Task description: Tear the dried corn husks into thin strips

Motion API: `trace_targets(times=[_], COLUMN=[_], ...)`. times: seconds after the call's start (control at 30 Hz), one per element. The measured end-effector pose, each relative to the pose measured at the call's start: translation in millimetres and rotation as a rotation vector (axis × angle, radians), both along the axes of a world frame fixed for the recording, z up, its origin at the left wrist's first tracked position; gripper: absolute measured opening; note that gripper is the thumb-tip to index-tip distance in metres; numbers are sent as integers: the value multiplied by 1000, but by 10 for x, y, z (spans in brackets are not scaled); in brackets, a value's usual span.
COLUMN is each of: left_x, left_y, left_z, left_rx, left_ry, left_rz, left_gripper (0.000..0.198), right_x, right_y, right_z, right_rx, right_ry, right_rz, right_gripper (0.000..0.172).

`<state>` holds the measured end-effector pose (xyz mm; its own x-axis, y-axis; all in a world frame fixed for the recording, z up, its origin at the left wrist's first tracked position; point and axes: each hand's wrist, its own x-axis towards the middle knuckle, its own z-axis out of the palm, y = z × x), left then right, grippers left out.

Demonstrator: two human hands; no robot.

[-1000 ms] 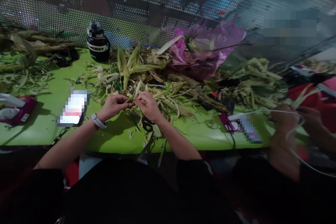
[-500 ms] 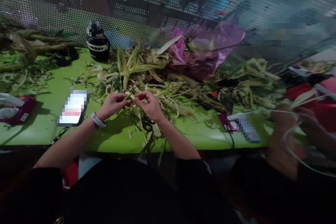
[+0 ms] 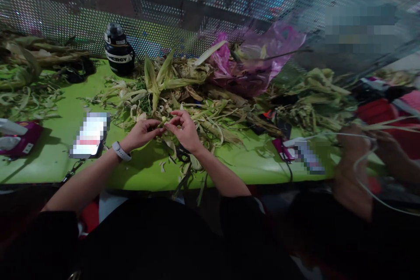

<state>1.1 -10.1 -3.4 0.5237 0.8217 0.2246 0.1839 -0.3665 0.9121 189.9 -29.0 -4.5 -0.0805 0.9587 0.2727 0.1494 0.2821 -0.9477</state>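
My left hand (image 3: 144,133) and my right hand (image 3: 183,129) meet at the fingertips over the near edge of a pile of corn husks (image 3: 210,118). Between them is a small pale-green piece of husk (image 3: 164,120), pinched by the fingers of both hands. Its exact shape is too small to make out. Just below my right hand lie black-handled scissors (image 3: 183,155), partly covered by husk scraps. Upright behind my hands stands a larger husk with spread leaves (image 3: 155,85).
On the left are a phone (image 3: 90,135), a purple tissue pack (image 3: 24,138) and a black bottle (image 3: 118,52). A pink plastic bag (image 3: 259,65) stands behind the husks. To the right, a co-worker's hands (image 3: 356,144) hold pale strips near another phone (image 3: 310,157).
My right hand's fingers have lifted and spread slightly, while its thumb stays near the left fingertips. The small husk piece looks more compact. The view has shifted slightly.
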Motion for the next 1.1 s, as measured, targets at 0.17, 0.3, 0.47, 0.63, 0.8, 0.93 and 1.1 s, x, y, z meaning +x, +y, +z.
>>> trace_targets(times=[0.17, 0.3, 0.47, 0.63, 0.8, 0.93, 1.1], left_x=[-8, -12, 12, 20, -12, 10, 107], left_y=[-3, 16, 7, -13, 2, -37, -135], left_z=[5, 10, 22, 60, 83, 101, 138], left_rx=[97, -77, -211, -310, -442, -465, -414], left_ry=[31, 35, 3, 27, 45, 82, 147], left_rz=[49, -57, -159, -257, -333, -417, -596], left_gripper=[25, 30, 31, 30, 30, 31, 29], right_x=[44, 69, 49, 64, 27, -25, 10], right_y=[74, 83, 63, 108, 102, 94, 226], right_z=[20, 91, 140, 108, 106, 87, 9], right_rx=[-195, -385, -298, -435, -460, -427, -432], right_ry=[51, 91, 103, 203, 264, 298, 370], right_rz=[47, 146, 69, 139, 175, 169, -3], right_gripper=[45, 31, 22, 22, 30, 32, 34])
